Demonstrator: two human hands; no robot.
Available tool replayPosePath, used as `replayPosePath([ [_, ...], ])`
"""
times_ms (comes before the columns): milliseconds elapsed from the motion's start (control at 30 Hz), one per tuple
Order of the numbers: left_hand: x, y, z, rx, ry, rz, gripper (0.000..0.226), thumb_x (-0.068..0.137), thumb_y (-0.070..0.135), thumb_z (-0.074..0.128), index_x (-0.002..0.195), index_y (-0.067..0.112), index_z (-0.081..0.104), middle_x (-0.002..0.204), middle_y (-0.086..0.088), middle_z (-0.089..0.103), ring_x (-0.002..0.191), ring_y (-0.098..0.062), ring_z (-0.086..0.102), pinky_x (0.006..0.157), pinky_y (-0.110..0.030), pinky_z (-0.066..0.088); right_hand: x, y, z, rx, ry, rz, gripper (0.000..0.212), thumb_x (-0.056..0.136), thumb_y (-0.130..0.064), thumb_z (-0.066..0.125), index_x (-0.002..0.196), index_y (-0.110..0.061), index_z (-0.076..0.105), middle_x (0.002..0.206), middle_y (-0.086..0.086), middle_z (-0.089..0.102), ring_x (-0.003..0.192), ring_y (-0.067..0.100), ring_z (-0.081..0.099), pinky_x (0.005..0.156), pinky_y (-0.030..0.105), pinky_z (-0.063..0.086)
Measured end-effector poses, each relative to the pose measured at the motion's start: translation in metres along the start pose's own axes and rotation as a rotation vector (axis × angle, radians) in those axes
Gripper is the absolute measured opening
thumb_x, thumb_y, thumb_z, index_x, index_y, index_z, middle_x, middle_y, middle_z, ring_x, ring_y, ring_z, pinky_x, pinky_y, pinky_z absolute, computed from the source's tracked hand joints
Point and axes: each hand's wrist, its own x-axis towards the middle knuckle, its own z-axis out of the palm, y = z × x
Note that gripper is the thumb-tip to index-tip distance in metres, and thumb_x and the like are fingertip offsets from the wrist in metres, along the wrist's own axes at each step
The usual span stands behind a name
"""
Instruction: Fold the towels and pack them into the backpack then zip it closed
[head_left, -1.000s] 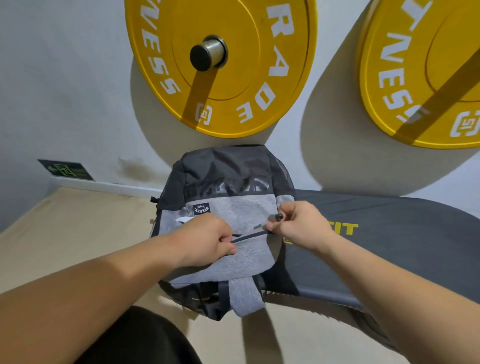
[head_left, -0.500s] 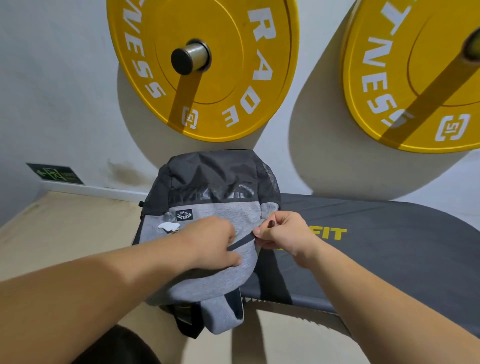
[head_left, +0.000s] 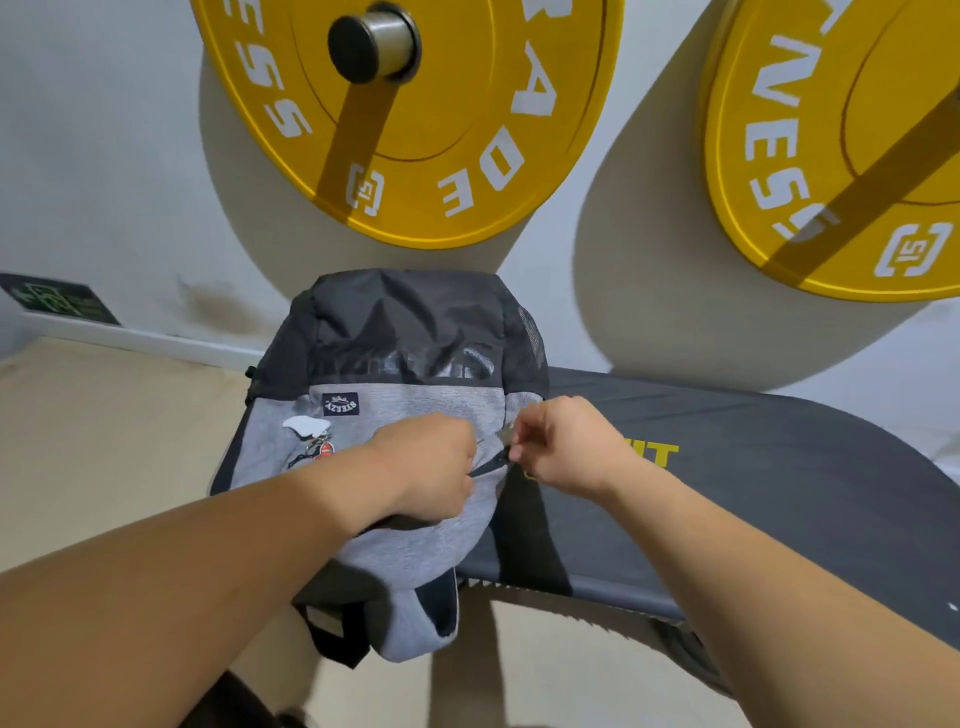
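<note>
A grey and black backpack (head_left: 415, 405) lies on the left end of a dark bench, its top hanging over the near edge. My left hand (head_left: 431, 467) is curled on the grey front panel and grips the fabric beside the zipper. My right hand (head_left: 566, 447) pinches the zipper pull at the bag's right side. A short dark stretch of zipper shows between the two hands. No towels are in sight.
The dark bench pad (head_left: 727, 493) with yellow lettering stretches to the right. Two yellow weight plates (head_left: 415, 119) (head_left: 841, 145) hang on the white wall behind. Beige floor (head_left: 104, 441) lies to the left. A keychain and white tag (head_left: 311, 436) hang on the bag's front.
The two hands have come closer together, leaving a shorter dark stretch of zipper between them. The camera has shifted, so the bag sits more to the left in view.
</note>
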Motion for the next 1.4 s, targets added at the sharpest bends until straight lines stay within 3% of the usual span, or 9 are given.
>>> replayPosePath([
  [233, -0.008, -0.019, 0.002, -0.188, -0.133, 0.035, 0.027, 0.09, 0.031, 0.068, 0.068, 0.017, 0.059, 0.068, 0.001, 0.057, 0.065, -0.016, 0.052, 0.062, -0.026, 0.046, 0.009, 0.035, 0.011, -0.103, 0.181, 0.255, 0.009, 0.088, -0.019, 0.064, 0.084, -0.02, 0.072, 0.085, 0.008, 0.073, 0.087, 0.034, 0.063, 0.066, 0.033, 0.047],
  [567, 0.0, -0.016, 0.006, -0.172, -0.33, 0.062, 0.015, 0.084, 0.023, 0.076, 0.08, 0.01, 0.069, 0.073, 0.0, 0.061, 0.068, -0.018, 0.056, 0.065, -0.029, 0.05, 0.031, 0.033, 0.032, 0.053, 0.156, 0.53, 0.02, 0.084, -0.01, 0.056, 0.088, -0.017, 0.074, 0.091, 0.012, 0.072, 0.08, 0.036, 0.065, 0.068, 0.036, 0.058],
  [667, 0.009, -0.024, 0.015, -0.144, -0.255, -0.037, 0.037, 0.074, 0.035, 0.084, 0.105, 0.02, 0.069, 0.112, -0.001, 0.069, 0.099, -0.022, 0.065, 0.083, -0.038, 0.058, 0.028, 0.012, 0.03, 0.421, 0.026, 0.677, 0.026, 0.087, -0.011, 0.046, 0.096, 0.0, 0.068, 0.088, 0.025, 0.072, 0.063, 0.041, 0.071, 0.057, 0.054, 0.062],
  [767, 0.018, -0.032, 0.03, -0.055, -0.335, -0.128, 0.106, 0.073, 0.043, 0.084, 0.159, 0.035, 0.022, 0.169, -0.002, 0.012, 0.152, -0.035, 0.022, 0.114, -0.056, 0.039, 0.018, -0.014, 0.035, 0.759, -0.265, 0.835, 0.037, 0.096, -0.017, 0.034, 0.098, 0.005, 0.063, 0.087, 0.03, 0.074, 0.069, 0.041, 0.072, 0.063, 0.05, 0.063],
  [867, 0.024, -0.044, 0.039, -0.064, -0.402, -0.189, 0.123, 0.078, 0.042, 0.085, 0.16, 0.042, -0.006, 0.17, 0.001, -0.019, 0.157, -0.038, -0.008, 0.12, -0.063, 0.025, 0.017, -0.024, 0.052, 0.83, -0.35, 0.792, 0.043, 0.103, -0.021, 0.025, 0.099, -0.003, 0.063, 0.087, 0.022, 0.075, 0.069, 0.037, 0.072, 0.064, 0.044, 0.063],
  [1000, 0.026, -0.065, 0.045, -0.081, -0.343, -0.209, 0.126, 0.075, 0.039, 0.088, 0.16, 0.042, -0.005, 0.171, 0.006, -0.014, 0.157, -0.035, -0.009, 0.123, -0.062, 0.022, 0.028, -0.029, 0.065, 0.857, -0.306, 0.808, 0.039, 0.102, -0.018, 0.027, 0.099, 0.0, 0.062, 0.084, 0.025, 0.073, 0.065, 0.038, 0.071, 0.064, 0.046, 0.063],
  [1100, 0.025, -0.069, 0.045, -0.112, -0.32, -0.188, 0.126, 0.073, 0.042, 0.089, 0.161, 0.039, -0.002, 0.171, 0.006, -0.012, 0.158, -0.033, -0.006, 0.123, -0.059, 0.022, 0.025, -0.03, 0.057, 0.617, -0.25, 0.769, 0.04, 0.103, -0.023, 0.03, 0.089, 0.004, 0.057, 0.079, 0.025, 0.07, 0.064, 0.039, 0.07, 0.064, 0.048, 0.063],
  [1233, 0.022, -0.056, 0.029, -0.219, -0.192, -0.082, 0.106, 0.078, 0.044, 0.084, 0.161, 0.027, 0.02, 0.167, -0.002, 0.027, 0.15, -0.026, 0.033, 0.118, -0.043, 0.037, 0.012, -0.033, 0.032, 0.242, -0.105, 0.616, 0.043, 0.101, -0.037, 0.036, 0.077, -0.006, 0.055, 0.083, 0.016, 0.063, 0.08, 0.037, 0.067, 0.08, 0.047, 0.061],
  [1400, 0.002, -0.025, -0.001, -0.496, 0.108, 0.006, 0.078, 0.086, 0.042, 0.075, 0.153, 0.024, 0.042, 0.153, 0.003, 0.05, 0.137, -0.015, 0.051, 0.111, -0.03, 0.042, -0.009, -0.057, -0.018, 0.209, 0.007, 0.419, 0.049, 0.103, -0.043, 0.041, 0.063, -0.014, 0.045, 0.061, 0.001, 0.05, 0.066, 0.026, 0.049, 0.058, 0.029, 0.038],
])
